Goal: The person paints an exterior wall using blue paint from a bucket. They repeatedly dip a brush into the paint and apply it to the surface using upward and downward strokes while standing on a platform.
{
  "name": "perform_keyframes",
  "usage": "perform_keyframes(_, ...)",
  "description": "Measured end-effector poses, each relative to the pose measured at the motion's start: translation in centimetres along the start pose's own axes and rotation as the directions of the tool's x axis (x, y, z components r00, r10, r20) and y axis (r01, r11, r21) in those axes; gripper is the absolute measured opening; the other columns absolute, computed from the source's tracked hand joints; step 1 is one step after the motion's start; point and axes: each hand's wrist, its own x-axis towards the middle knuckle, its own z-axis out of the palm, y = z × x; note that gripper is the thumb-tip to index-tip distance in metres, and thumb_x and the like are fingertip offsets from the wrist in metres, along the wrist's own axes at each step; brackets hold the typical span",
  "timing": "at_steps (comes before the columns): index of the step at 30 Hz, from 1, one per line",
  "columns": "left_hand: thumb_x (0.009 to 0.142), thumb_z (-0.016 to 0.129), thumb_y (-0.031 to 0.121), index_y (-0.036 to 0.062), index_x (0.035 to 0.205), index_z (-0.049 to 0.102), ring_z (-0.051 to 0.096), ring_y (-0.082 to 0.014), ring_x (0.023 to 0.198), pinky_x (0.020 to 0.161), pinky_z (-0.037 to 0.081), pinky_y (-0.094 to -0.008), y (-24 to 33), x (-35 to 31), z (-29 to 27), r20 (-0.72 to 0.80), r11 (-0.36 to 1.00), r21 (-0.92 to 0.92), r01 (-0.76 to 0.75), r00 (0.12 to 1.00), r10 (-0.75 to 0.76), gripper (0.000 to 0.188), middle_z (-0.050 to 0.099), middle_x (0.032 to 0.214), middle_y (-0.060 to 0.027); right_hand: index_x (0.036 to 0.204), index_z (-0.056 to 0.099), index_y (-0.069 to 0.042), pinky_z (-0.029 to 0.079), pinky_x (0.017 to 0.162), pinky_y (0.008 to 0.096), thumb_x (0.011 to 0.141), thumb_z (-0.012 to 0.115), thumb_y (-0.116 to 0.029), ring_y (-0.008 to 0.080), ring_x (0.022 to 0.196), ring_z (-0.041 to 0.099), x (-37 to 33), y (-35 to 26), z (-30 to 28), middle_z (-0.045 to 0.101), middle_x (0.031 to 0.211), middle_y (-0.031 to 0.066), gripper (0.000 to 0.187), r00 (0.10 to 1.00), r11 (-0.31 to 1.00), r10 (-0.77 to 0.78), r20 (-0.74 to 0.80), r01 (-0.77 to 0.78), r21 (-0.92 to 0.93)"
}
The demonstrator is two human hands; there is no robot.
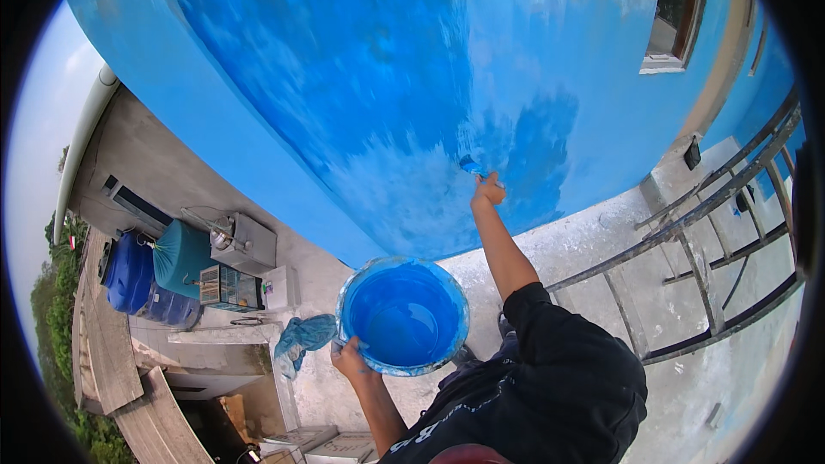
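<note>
My right hand (489, 192) is closed around a paintbrush (471, 167), its blue-coated bristles against the wall (593, 146). Darker, fresh-looking blue covers much of the wall's upper left and a patch right of the brush; paler blue shows between and around. My left hand (351, 359) grips the rim of a paint-smeared bucket (464, 314) at its lower left, holding it in front of my body. Blue paint (395, 318) lies inside the bucket. A blue-stained rag (302, 342) hangs just left of the bucket, near my left hand; what supports it cannot be made out.
A ladder-like metal frame (713, 314) stands at the right. A window (675, 17) opens in the wall at upper right. Blue tanks (131, 273), a wire cage (230, 288) and boxes (344, 447) are lower down at left. The pale floor (593, 241) is paint-splashed.
</note>
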Motion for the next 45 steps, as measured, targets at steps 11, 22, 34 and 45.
perform_keyframes(11,0.067,0.047,-0.011,-0.0015,0.084,0.055,0.063,-0.0212,0.064,0.057,0.053,-0.0328,-1.7,-1.0,-0.5,0.018,0.999,-0.047,0.013,1.0,-0.012,0.022,0.064,0.081,-0.0127,0.111,0.058,0.015,0.061,0.074,0.0323,0.095,0.062,-0.022,0.0261,0.082,0.069,-8.9,-16.4,0.0,0.066,0.099,0.0227,0.041,0.72,0.836,-0.46,0.52,0.154,0.527)
perform_keyframes(22,0.067,0.045,-0.009,-0.0051,0.087,0.054,0.063,-0.0227,0.062,0.054,0.053,-0.032,-1.5,-1.9,0.8,0.027,0.999,-0.044,0.007,1.0,-0.006,0.023,0.063,0.081,-0.0141,0.102,0.06,0.016,0.063,0.065,0.0339,0.092,0.064,-0.014,0.0244,0.069,0.069,0.8,0.8,-4.9,0.067,0.085,0.0219,0.032,0.994,0.978,0.052,0.096,-0.07,0.196)
perform_keyframes(34,0.069,0.046,-0.01,-0.0005,0.079,0.051,0.058,-0.019,0.058,0.054,0.05,-0.0282,-2.6,-2.5,1.1,-0.011,1.0,-0.006,0.03,0.999,-0.03,0.014,0.061,0.075,-0.0107,0.128,0.049,0.014,0.058,0.074,0.0314,0.094,0.063,-0.022,0.0233,0.082,0.068,-11.9,-16.8,-1.7,0.066,0.093,0.0189,0.051,0.656,0.881,-0.382,0.651,0.045,0.471)
perform_keyframes(45,0.07,0.047,-0.011,0.0028,0.073,0.046,0.054,-0.016,0.055,0.051,0.046,-0.0272,-3.5,-2.9,2.6,0.048,0.998,-0.06,0.015,0.999,-0.012,0.014,0.059,0.07,-0.0094,0.123,0.052,0.015,0.059,0.067,0.029,0.094,0.062,-0.02,0.023,0.078,0.069,-5.1,-5.5,-7.0,0.067,0.092,0.0203,0.047,0.901,0.999,0.034,0.432,-0.037,0.0)
